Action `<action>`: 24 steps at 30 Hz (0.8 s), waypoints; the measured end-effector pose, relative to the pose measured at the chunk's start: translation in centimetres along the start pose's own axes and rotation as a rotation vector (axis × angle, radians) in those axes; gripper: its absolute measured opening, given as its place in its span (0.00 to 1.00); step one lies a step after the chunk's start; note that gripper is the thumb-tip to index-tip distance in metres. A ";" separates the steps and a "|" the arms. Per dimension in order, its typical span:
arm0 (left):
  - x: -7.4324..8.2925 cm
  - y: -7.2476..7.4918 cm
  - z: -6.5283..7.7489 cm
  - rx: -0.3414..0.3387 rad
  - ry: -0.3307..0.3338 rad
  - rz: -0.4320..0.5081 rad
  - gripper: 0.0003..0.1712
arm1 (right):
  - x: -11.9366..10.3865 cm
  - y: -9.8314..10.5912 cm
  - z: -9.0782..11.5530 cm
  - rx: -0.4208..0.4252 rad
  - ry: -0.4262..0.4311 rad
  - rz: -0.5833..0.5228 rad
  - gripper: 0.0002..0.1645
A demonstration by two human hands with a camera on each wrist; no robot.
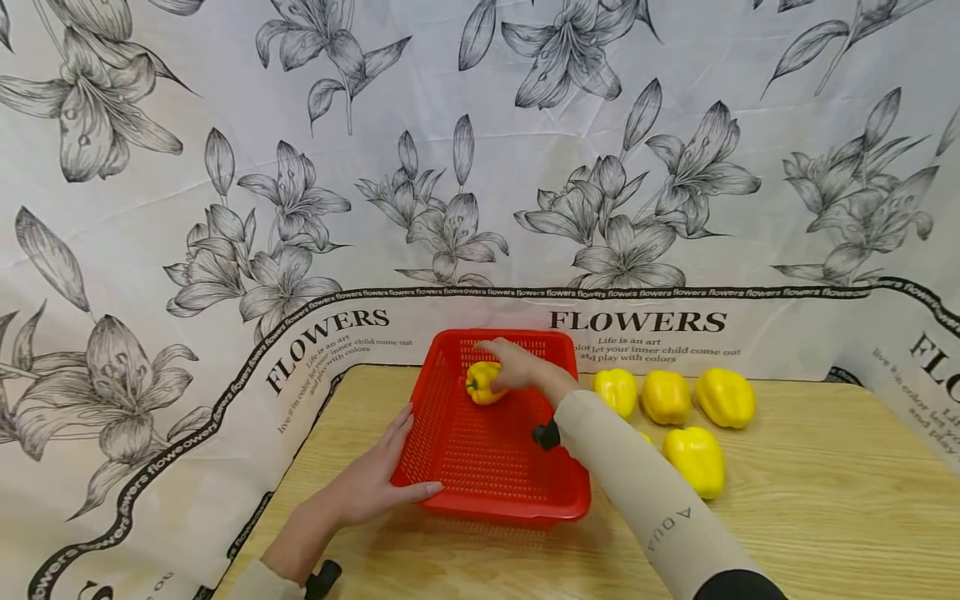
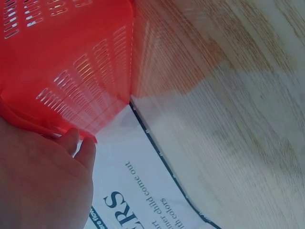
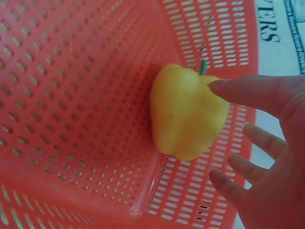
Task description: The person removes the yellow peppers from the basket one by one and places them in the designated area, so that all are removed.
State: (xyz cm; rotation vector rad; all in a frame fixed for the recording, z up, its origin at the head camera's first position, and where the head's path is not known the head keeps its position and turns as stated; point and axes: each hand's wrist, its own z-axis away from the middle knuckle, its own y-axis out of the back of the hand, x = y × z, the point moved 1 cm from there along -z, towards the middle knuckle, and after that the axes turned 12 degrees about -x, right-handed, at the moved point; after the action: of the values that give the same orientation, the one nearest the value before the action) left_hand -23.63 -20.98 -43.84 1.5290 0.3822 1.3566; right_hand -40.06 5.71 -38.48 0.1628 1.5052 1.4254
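Observation:
A red plastic basket [image 1: 517, 507] with slotted walls stands on the table in the head view. My left hand [image 1: 366, 485] holds it at the near left corner, thumb over the rim and fingers along the outer left side. Inside, toward the far left, lies a yellow bell pepper [image 3: 188, 114] with a green stem. Over that pepper is my right hand [image 1: 519, 367], reaching in across the right rim. In the right wrist view its fingers are spread apart, and the thumb tip overlaps the pepper near the stem.
Several more yellow bell peppers [image 1: 693, 462] sit on the wooden table [image 1: 810, 500] right of the basket, one mostly hidden by the right sleeve. A white curtain [image 1: 465, 250] printed with flowers hangs behind and left of the table, close to the basket's far side.

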 end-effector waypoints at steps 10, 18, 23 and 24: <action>-0.2 0.2 0.0 -0.004 -0.005 -0.017 0.66 | 0.6 -0.4 -1.7 -0.045 -0.061 -0.006 0.49; -0.2 0.1 0.0 -0.001 -0.004 -0.022 0.66 | 1.1 -1.1 -2.5 -0.061 -0.074 -0.006 0.46; -0.3 0.0 -0.1 0.003 0.001 -0.022 0.67 | 1.4 -1.4 -2.6 -0.049 -0.093 0.002 0.42; -0.3 0.0 -0.1 0.004 0.002 -0.023 0.67 | 1.4 -1.4 -2.6 -0.043 -0.090 0.004 0.41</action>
State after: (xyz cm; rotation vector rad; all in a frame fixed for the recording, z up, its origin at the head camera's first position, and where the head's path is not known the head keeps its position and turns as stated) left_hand -23.78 -21.15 -43.99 1.5224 0.4034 1.3402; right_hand -41.82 4.56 -40.98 0.2015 1.4007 1.4340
